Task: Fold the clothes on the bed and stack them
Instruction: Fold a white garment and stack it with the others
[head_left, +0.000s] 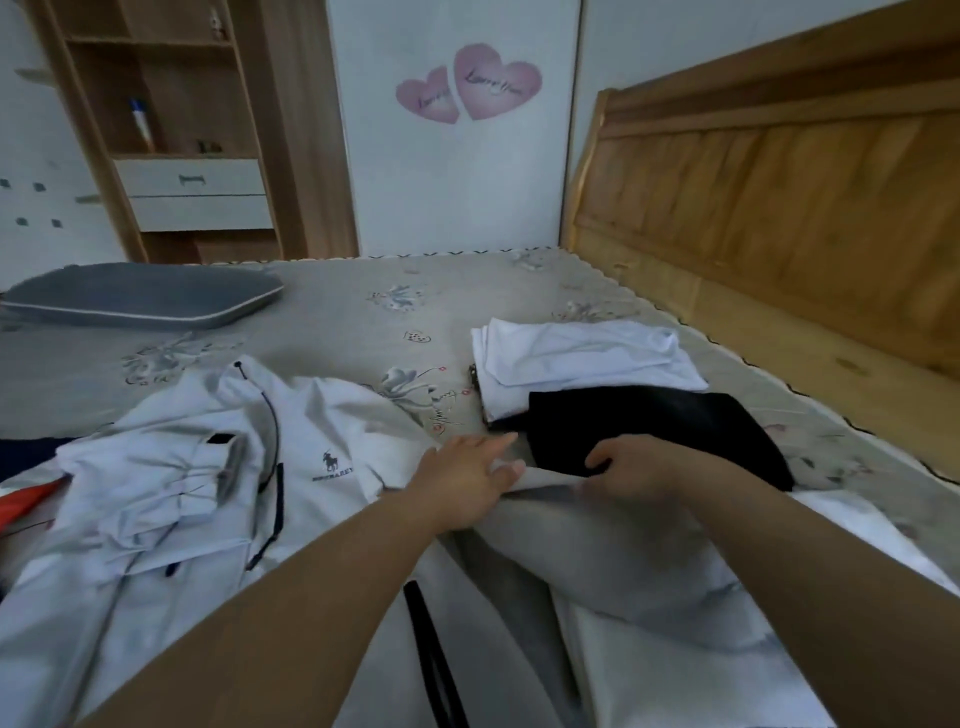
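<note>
Head view: folded white (582, 358) and black (654, 436) garments stacked at two o'clock; left hand (462, 483) spread flat, right hand (634, 467) pinching pale garment (587, 551); jacket (197, 467) unfolded at nine.

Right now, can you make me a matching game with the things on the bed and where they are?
Things:
1. grey pillow
2. white folded clothes
3. black garment
4. shirt with the horse logo

Places:
A. beside the left hand
B. far left of the bed
C. gripped by the right hand
D. near the headboard

Pairs: 1-B, 2-D, 3-C, 4-A
</note>
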